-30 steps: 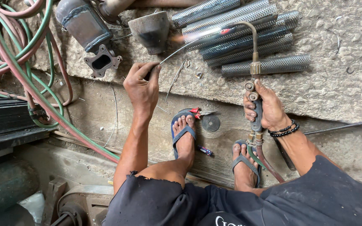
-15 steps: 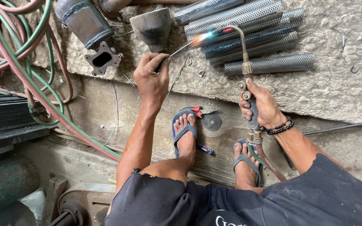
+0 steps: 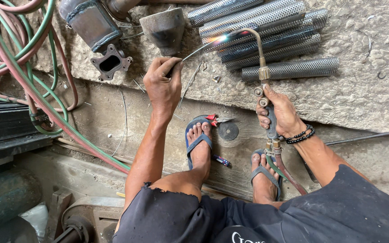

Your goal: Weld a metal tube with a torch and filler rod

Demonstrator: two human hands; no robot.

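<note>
My left hand (image 3: 164, 84) pinches a thin filler rod (image 3: 199, 48) whose far end meets a bright flame at the perforated metal tubes (image 3: 266, 27). My right hand (image 3: 279, 110) grips the handle of a gas torch (image 3: 262, 67); its curved brass neck arcs up and left, and the lit tip sits on the tube pile. Several perforated tubes lie side by side on the raised concrete slab (image 3: 365, 85). One lies apart, just right of the torch valves. I squat with both feet in blue sandals below the slab's edge.
A dark metal cone (image 3: 164, 28) and a flanged exhaust part (image 3: 96, 28) lie on the slab at the left. Red and green gas hoses (image 3: 28, 85) loop at the left and run under my legs. Red-handled pliers (image 3: 214, 119) and a dark disc (image 3: 228, 131) lie by my feet.
Both hands have shifted a little: the torch tip and rod end moved together onto the tube pile, and the flame now glows against the tubes.
</note>
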